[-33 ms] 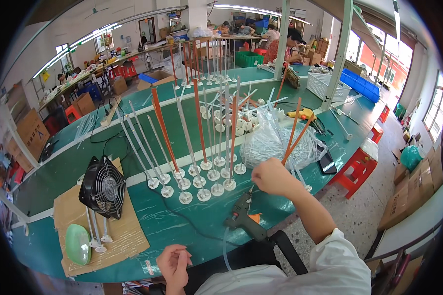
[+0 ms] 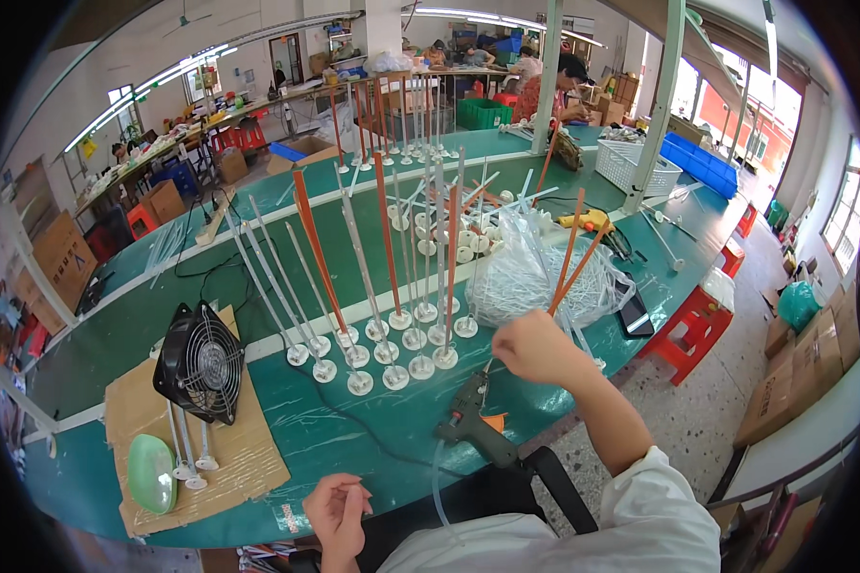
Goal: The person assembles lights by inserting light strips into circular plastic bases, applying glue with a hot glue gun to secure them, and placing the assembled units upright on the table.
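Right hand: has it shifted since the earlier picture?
No. The right hand sits in the same spot, just right of the glue gun and below the clear bag of white sticks, as before.

Mount: head-worn fisheye, left of a side-by-side pair, single view supplied.
Facing: down and forward over the green bench, factory hall beyond.
Range: close; near bench edge fills the bottom, own forearms enter from the lower edge.
Distortion: straight bench edges bow toward the rim, dark corners.
Overlap: no second view to compare.
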{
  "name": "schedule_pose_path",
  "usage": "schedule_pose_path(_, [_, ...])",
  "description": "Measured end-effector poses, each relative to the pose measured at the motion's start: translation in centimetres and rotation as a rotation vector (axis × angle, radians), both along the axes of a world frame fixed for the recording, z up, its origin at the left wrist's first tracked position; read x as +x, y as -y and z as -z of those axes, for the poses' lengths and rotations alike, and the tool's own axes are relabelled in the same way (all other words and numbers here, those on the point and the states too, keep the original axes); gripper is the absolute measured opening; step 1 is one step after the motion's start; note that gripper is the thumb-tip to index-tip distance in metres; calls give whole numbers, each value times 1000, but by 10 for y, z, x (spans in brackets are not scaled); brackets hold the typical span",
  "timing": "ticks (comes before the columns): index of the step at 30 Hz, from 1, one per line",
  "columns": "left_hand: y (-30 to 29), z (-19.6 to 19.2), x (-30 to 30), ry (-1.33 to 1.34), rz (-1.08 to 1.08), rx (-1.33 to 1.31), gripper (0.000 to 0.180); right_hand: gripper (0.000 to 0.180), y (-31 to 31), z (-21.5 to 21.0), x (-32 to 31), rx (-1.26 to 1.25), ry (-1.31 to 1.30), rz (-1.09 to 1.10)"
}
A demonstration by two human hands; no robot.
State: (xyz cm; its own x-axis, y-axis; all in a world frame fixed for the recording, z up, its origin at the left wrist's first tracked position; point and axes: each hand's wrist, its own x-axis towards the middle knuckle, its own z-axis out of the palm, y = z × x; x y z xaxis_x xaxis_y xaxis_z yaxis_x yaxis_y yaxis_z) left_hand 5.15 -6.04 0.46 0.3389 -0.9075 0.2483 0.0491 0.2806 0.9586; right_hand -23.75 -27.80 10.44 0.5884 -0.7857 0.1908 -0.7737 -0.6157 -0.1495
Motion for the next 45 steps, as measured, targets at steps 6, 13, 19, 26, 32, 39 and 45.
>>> schedule_pose_path(6, [3,-30,-15,308,1,-59,15,8,-101,-4,-32,333,304,-454])
schedule_pose_path(13, [-9,-97,-118,756,584,-599,36,25,-170,50,3,330,492,-1029])
schedule_pose_path(19, [-16,-71,-84,846,284,-502,31,18,-111,13,-23,415,248,-850])
schedule_pose_path(26, [1,-26,-7,1006,-346,-238,22,12,-19,-8,-8,-105,58,105])
schedule_pose_path(32, [7,-12,4,952,-311,-175,23,18,34,14,24,7,-279,219])
schedule_pose_path(39, [4,-13,13,892,-282,-194,23,19,48,24,38,16,-316,253])
schedule_pose_path(45, [1,-15,19,796,-264,-177,23,15,47,21,36,58,-308,206])
